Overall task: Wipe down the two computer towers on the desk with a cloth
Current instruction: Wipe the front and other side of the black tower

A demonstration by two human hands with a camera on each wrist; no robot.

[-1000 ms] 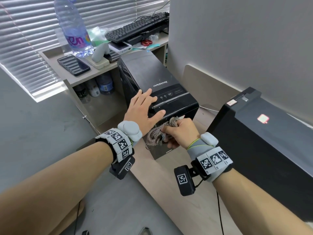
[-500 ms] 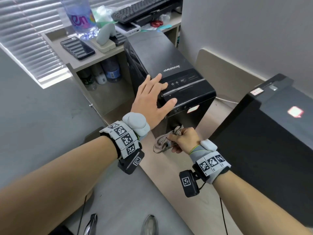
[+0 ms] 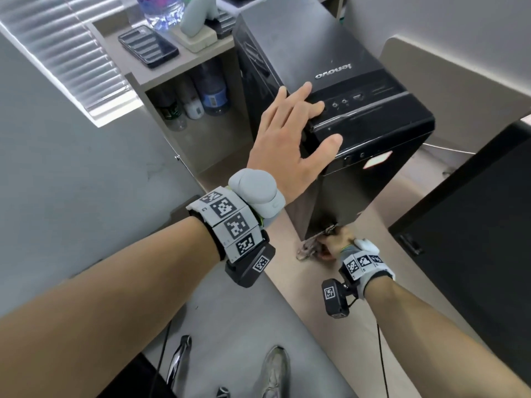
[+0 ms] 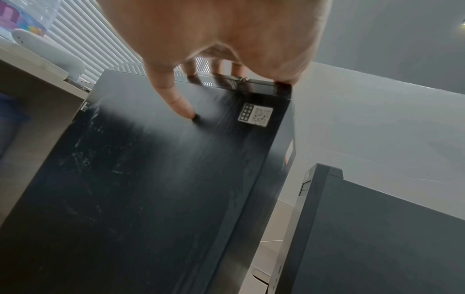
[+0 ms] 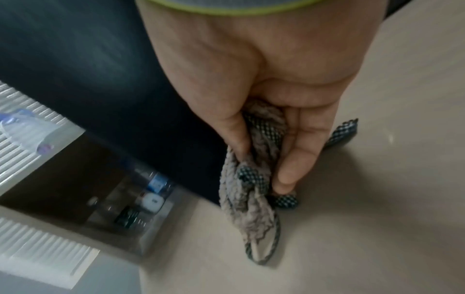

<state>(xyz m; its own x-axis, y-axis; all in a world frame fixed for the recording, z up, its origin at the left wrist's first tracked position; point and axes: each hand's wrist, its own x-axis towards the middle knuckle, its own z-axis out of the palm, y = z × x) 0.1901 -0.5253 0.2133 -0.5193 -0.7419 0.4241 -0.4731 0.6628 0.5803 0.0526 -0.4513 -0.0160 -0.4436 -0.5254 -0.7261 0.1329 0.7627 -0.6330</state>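
A black Lenovo tower [image 3: 330, 53] stands upright on the beige desk [image 3: 310, 282]. My left hand [image 3: 290, 133] lies flat on its top front corner, fingers straight, the thumb down the front face; the left wrist view shows the fingers [image 4: 176, 95] touching the tower's side panel [image 4: 141, 179]. At the foot of the tower's front, my right hand [image 3: 334, 242] grips a crumpled grey checked cloth [image 3: 311, 245], its bunched folds [image 5: 254, 179] hanging down to the desk. The second black tower [image 3: 474, 225] stands to the right, also in the left wrist view [image 4: 377, 228].
To the left is a shelf unit [image 3: 172, 76] with a phone [image 3: 148, 45], a water bottle [image 3: 161, 7] and a white device on top, and bottles [image 3: 212, 90] underneath. A thin cable [image 3: 442, 147] runs between the towers. Below, my shoe [image 3: 273, 372] shows on the floor.
My right hand has slid the cloth down the tower's front from near the top to the base. The left hand has stayed on the top corner. The view has tilted downward.
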